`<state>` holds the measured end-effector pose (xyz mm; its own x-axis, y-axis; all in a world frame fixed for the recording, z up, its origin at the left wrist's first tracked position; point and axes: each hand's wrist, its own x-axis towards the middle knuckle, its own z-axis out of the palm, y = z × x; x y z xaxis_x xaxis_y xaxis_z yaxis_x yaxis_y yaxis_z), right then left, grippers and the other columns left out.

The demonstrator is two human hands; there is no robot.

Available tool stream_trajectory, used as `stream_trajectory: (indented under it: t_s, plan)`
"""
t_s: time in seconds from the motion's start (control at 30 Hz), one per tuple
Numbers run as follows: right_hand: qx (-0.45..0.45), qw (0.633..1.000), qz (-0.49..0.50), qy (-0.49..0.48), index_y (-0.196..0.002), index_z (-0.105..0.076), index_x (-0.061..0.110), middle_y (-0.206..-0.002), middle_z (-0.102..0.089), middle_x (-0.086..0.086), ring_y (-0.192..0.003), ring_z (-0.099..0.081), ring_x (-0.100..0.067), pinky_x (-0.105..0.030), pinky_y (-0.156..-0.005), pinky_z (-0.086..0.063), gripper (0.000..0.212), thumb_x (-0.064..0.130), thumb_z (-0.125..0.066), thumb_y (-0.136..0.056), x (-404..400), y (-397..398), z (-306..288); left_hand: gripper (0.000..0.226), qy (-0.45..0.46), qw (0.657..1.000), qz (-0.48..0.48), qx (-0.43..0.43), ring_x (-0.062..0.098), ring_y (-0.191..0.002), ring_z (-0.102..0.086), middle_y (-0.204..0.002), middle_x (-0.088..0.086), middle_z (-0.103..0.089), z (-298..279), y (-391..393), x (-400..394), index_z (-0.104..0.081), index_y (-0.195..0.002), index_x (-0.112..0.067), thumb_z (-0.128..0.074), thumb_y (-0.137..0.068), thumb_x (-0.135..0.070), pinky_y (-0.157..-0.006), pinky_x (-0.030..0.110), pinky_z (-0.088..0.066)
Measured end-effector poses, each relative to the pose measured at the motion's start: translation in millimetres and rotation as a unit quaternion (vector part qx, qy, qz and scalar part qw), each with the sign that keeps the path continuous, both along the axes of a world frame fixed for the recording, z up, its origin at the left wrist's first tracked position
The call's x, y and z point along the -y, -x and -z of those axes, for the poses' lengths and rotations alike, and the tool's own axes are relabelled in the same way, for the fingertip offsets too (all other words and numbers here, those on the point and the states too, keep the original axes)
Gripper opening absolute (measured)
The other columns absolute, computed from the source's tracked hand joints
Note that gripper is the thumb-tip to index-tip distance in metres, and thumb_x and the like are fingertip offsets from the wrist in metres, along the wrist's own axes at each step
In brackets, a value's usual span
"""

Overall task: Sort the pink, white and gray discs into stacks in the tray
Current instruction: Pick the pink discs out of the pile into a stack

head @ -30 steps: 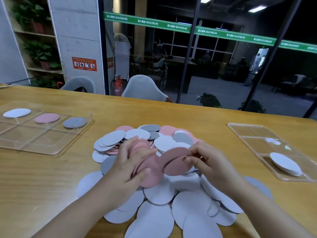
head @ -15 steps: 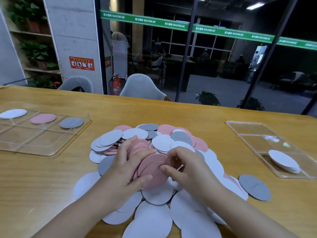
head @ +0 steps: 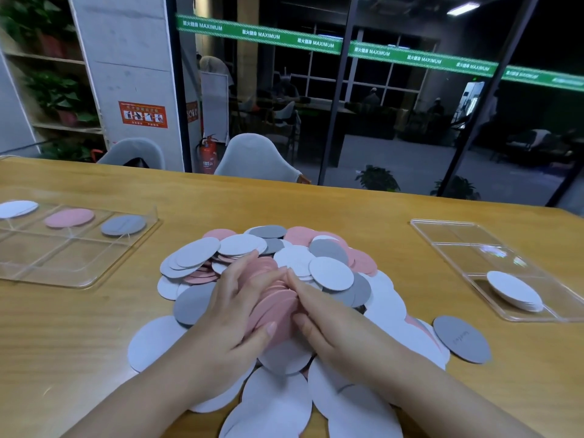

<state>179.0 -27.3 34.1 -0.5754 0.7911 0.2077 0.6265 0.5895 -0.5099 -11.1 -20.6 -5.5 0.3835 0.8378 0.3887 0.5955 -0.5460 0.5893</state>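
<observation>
A loose pile of pink, white and gray discs (head: pixel 328 273) covers the middle of the wooden table. Over its centre, my left hand (head: pixel 234 314) and my right hand (head: pixel 328 320) press from both sides on a stack of pink discs (head: pixel 275 305) held between them. At the left, a clear divided tray (head: pixel 79 257) holds a white disc (head: pixel 17 208), a pink disc (head: pixel 69 217) and a gray disc (head: pixel 123 225) in separate back compartments. A second clear tray (head: pixel 467 245) at the right holds a stack of white discs (head: pixel 513 290).
One gray disc (head: pixel 461 338) lies apart at the pile's right edge. The wooden table (head: pixel 347 203) runs to a glass wall behind, with two gray chairs (head: pixel 256 159) beyond its far edge.
My right hand brought a pink disc to the stack in my left hand, then closed against it. Both hands now cup the pink stack. The view shifted slightly.
</observation>
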Motion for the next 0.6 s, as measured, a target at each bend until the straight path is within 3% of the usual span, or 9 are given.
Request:
stream_trajectory:
  t_s: [0.07,0.13,0.17,0.23,0.37,0.5,0.6]
  plan:
    - [0.005,1.0,-0.009,-0.001,-0.118,-0.002,0.061,-0.125,-0.021,0.042,-0.123,-0.026,0.011,0.007,-0.091,-0.017,0.069,0.008,-0.039,-0.095,1,0,-2,0.072,-0.01,1.0,0.003,-0.001,0.003,-0.143,0.001,-0.148,-0.028,0.008,-1,0,1,-0.018,-0.141,-0.045,-0.029,-0.073,-0.065,-0.116,0.032,-0.02]
    - [0.004,1.0,-0.009,-0.012,-0.128,-0.01,0.059,-0.13,-0.037,0.032,-0.118,-0.039,0.003,-0.007,-0.096,-0.031,0.068,0.01,-0.04,-0.093,0,2,1,0.064,-0.026,1.0,0.006,-0.001,0.003,-0.143,-0.003,-0.148,-0.028,0.007,-1,1,1,-0.015,-0.136,-0.05,-0.029,-0.075,-0.063,-0.115,0.032,-0.022]
    - [0.001,1.0,-0.006,-0.019,-0.135,-0.018,0.049,-0.124,-0.046,0.025,-0.108,-0.046,0.002,-0.015,-0.092,-0.038,0.063,0.01,-0.041,-0.092,-2,2,3,0.06,-0.034,0.999,0.011,0.001,0.003,-0.142,-0.005,-0.148,-0.028,0.005,-2,1,1,-0.014,-0.135,-0.053,-0.029,-0.077,-0.061,-0.114,0.031,-0.023]
    - [0.002,1.0,0.003,-0.018,-0.137,-0.028,0.031,-0.109,-0.05,0.022,-0.092,-0.046,0.006,-0.015,-0.08,-0.038,0.053,0.011,-0.043,-0.091,-5,0,8,0.052,-0.044,0.998,0.033,0.015,0.001,-0.141,-0.009,-0.149,-0.026,0.001,-2,3,0,-0.018,-0.131,-0.063,-0.033,-0.082,-0.056,-0.108,0.028,-0.026]
    - [0.033,0.998,0.036,-0.04,-0.145,-0.027,0.021,-0.142,-0.042,0.007,-0.124,-0.035,0.003,-0.01,-0.103,-0.026,0.054,0.017,-0.045,-0.094,-10,-11,10,0.04,-0.045,0.997,0.057,0.008,-0.004,-0.139,-0.01,-0.149,-0.028,0.004,-4,5,0,-0.03,-0.122,-0.07,-0.033,-0.084,-0.059,-0.102,0.022,-0.024]
    - [0.007,0.985,0.163,-0.062,-0.133,-0.048,0.021,-0.132,-0.053,0.002,-0.117,-0.044,-0.007,-0.015,-0.089,-0.033,0.04,0.013,-0.044,-0.094,-30,-36,1,0.035,-0.026,0.998,0.054,0.002,-0.008,-0.136,-0.009,-0.146,-0.033,0.006,-5,6,-1,-0.036,-0.116,-0.068,-0.032,-0.082,-0.061,-0.096,0.017,-0.027]
    - [0.008,0.956,0.29,-0.037,-0.129,-0.053,0.021,-0.131,-0.055,0.003,-0.119,-0.047,-0.012,-0.018,-0.083,-0.031,0.035,0.016,-0.044,-0.095,-54,-62,1,0.037,-0.018,0.998,0.058,-0.005,-0.008,-0.137,-0.005,-0.144,-0.034,0.01,-6,5,-1,-0.039,-0.117,-0.064,-0.03,-0.082,-0.06,-0.097,0.015,-0.024]
